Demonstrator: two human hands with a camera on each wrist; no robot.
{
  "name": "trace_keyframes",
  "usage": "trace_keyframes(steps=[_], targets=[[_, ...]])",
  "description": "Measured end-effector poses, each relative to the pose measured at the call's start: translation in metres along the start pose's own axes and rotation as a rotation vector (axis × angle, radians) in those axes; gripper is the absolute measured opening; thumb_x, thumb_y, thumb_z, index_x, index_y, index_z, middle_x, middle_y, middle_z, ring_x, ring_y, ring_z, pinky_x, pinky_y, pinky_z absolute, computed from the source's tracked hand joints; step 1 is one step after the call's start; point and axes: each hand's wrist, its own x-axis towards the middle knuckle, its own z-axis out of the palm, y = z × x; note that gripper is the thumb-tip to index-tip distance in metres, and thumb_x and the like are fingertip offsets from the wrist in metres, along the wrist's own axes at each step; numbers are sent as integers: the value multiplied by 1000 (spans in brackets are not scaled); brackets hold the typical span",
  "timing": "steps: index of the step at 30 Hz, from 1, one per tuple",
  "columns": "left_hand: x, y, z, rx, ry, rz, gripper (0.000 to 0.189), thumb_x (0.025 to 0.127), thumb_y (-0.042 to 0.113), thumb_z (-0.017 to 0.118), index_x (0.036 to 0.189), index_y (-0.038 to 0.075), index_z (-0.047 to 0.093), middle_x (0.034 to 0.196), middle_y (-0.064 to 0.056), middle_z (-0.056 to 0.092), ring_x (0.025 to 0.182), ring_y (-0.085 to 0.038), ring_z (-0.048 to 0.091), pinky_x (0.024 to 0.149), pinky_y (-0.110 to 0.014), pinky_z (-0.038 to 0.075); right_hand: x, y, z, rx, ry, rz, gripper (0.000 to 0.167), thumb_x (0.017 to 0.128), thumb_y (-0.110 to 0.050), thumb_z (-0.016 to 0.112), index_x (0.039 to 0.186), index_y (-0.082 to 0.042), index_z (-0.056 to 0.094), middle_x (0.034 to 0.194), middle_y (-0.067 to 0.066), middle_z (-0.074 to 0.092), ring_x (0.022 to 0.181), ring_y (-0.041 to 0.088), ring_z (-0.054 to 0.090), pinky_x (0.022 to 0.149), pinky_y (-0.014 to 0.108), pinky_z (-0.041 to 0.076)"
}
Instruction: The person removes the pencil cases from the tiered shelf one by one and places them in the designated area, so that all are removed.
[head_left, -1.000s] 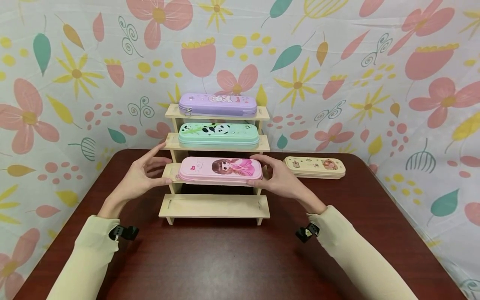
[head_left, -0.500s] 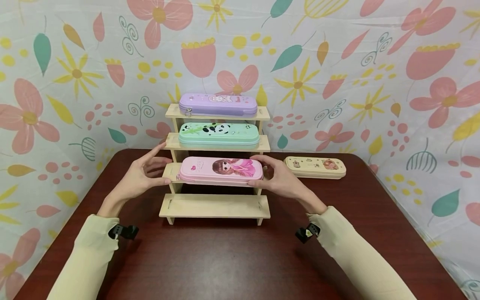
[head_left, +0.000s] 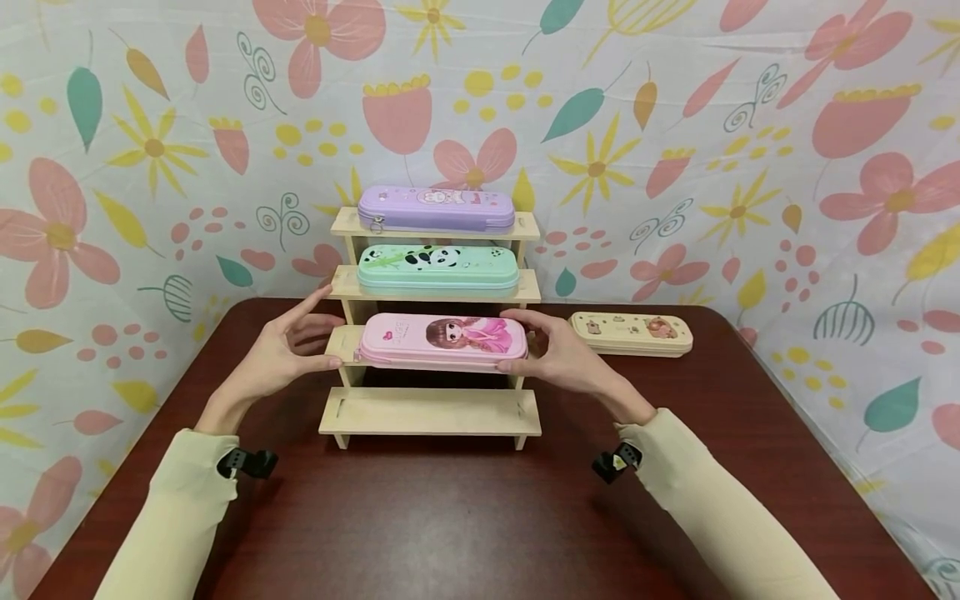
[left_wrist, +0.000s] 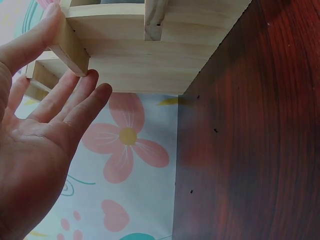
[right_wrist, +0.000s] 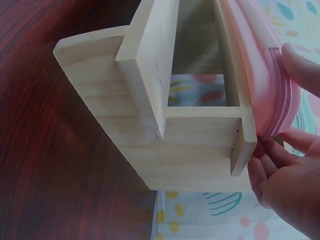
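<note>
A pink pencil case (head_left: pixel 450 340) with a doll-like girl on its lid lies on the third step down of a wooden display stand (head_left: pixel 429 412). My right hand (head_left: pixel 562 353) holds the case's right end, thumb at the front and fingers behind and under it; the zipped end (right_wrist: pixel 280 95) shows in the right wrist view. At the left, my left hand (head_left: pixel 279 348) steadies the stand, with thumb and fingers about the end of that same step (left_wrist: pixel 71 45). A mint panda pencil case (head_left: pixel 438 268) and a purple pencil case (head_left: pixel 437 208) rest on the two upper steps.
A cream pencil case (head_left: pixel 632 333) with bear pictures lies on the dark red-brown table (head_left: pixel 450 533), right of the stand and just past my right hand. Behind the table hangs a flowered cloth (head_left: pixel 637 125). The stand's lowest step is bare wood.
The pink pencil case has edged very slightly to the right, with my right hand on its end. My left hand stays in place.
</note>
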Motion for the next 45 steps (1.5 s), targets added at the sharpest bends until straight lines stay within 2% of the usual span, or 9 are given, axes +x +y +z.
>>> trace_keyframes(steps=[9, 15, 21, 26, 31, 34, 36, 39, 45], targets=[[1, 0, 2, -2, -3, -1, 105, 86, -10, 84, 169, 23, 29, 141, -32, 57, 127, -16, 61, 107, -34, 51, -1, -3, -1, -3, -10, 10, 70, 82, -15, 92, 144, -4, 62, 96, 9, 59, 78, 36, 48, 64, 27, 40], [1, -1, 3, -2, 4, -2, 106, 85, -10, 84, 169, 23, 29, 140, -31, 57, 127, -17, 61, 105, -27, 52, -1, 0, -1, 25, -6, 1, 68, 82, -14, 92, 142, -4, 64, 98, 9, 61, 78, 42, 48, 64, 26, 40], [1, -1, 4, -9, -6, 3, 106, 85, -10, 83, 170, 21, 28, 141, -33, 57, 127, -17, 62, 107, -37, 51, -4, 4, -2, 30, 14, -12, 65, 82, -13, 92, 141, -5, 65, 101, 7, 64, 76, 31, 53, 63, 27, 45], [2, -1, 4, -1, -8, 7, 106, 85, -10, 84, 169, 21, 28, 140, -30, 59, 127, -17, 62, 108, -39, 51, -8, 5, -5, 32, 17, -8, 66, 82, -14, 92, 142, -8, 64, 108, 8, 68, 82, 27, 57, 67, 29, 49], [2, -1, 4, -1, -6, 7, 106, 85, -11, 83, 169, 22, 29, 140, -30, 59, 126, -16, 62, 106, -31, 52, -13, 6, -8, 7, 29, -8, 68, 82, -17, 93, 143, -8, 64, 122, 7, 69, 103, 25, 60, 89, 34, 51], [1, -1, 4, -2, -4, 6, 105, 85, -10, 84, 169, 22, 29, 140, -30, 59, 126, -16, 62, 104, -26, 52, -15, 7, -10, 0, 39, -4, 69, 81, -18, 93, 143, -8, 63, 131, 6, 68, 115, 24, 59, 106, 45, 46], [1, 0, 4, -5, -2, 5, 105, 85, -10, 84, 169, 22, 29, 140, -31, 59, 126, -16, 62, 104, -24, 51, -18, 7, -12, 5, 43, -1, 69, 81, -17, 94, 143, -8, 64, 133, 7, 67, 118, 25, 58, 109, 50, 44], [0, 1, 4, -8, 1, 3, 105, 86, -10, 83, 169, 22, 29, 140, -31, 58, 126, -15, 62, 105, -27, 52, -21, 7, -14, 10, 47, 4, 69, 81, -17, 94, 142, -9, 64, 132, 6, 67, 119, 28, 57, 109, 50, 43], [-1, 2, 2, 4, 4, 5, 105, 86, -10, 83, 169, 22, 29, 140, -31, 59, 126, -15, 62, 106, -30, 51, -27, 5, -21, 0, 61, 9, 67, 82, -16, 93, 142, -10, 65, 129, 7, 67, 111, 29, 56, 92, 30, 47]])
